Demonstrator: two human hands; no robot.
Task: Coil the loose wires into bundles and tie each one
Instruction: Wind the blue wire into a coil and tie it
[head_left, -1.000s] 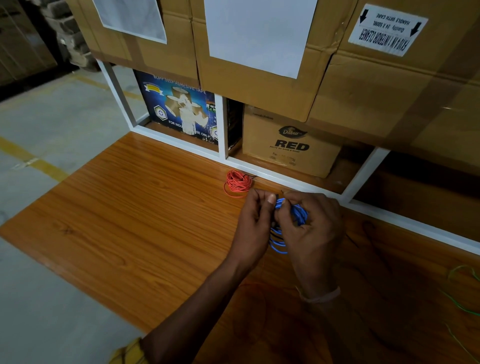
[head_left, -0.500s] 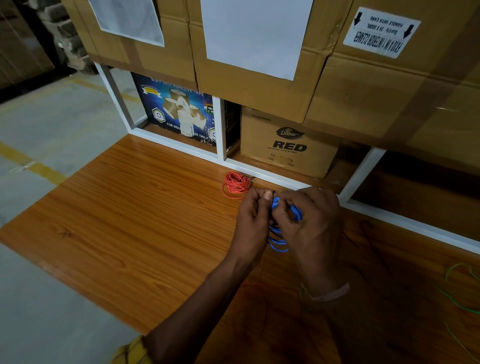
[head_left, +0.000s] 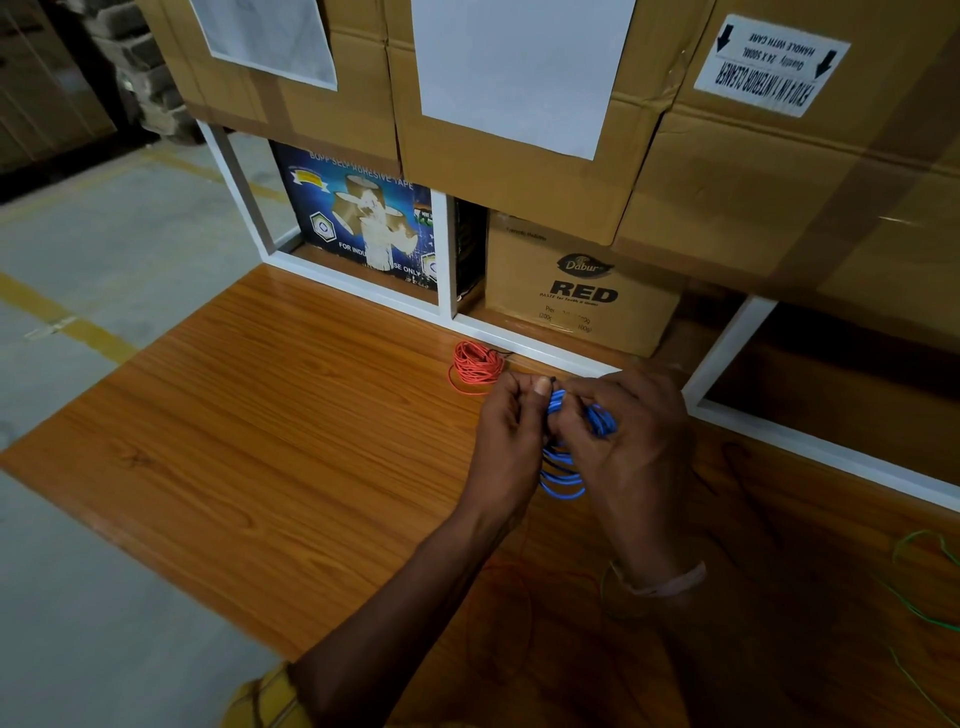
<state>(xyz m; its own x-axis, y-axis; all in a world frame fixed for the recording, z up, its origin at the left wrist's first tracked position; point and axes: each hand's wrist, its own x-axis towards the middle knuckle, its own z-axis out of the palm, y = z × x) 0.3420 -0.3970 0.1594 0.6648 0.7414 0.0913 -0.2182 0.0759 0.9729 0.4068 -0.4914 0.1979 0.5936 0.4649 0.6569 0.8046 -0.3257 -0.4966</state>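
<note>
one orange bundle (head_left: 474, 365) lies coiled on the wooden table (head_left: 270, 447), just beyond the left hand (head_left: 506, 436). one blue coil (head_left: 569, 452) hangs between both hands, long axis toward the body; left fingers pinch its top, the right hand (head_left: 623, 441) grips it beside them. one loose green wire (head_left: 919, 587) lies far right.

A tied coil (head_left: 474, 365) lies on the table (head_left: 260, 441) (beside the shelf frame (head_left: 530, 348)), left of the boxes (head_left: 582, 291).
</note>
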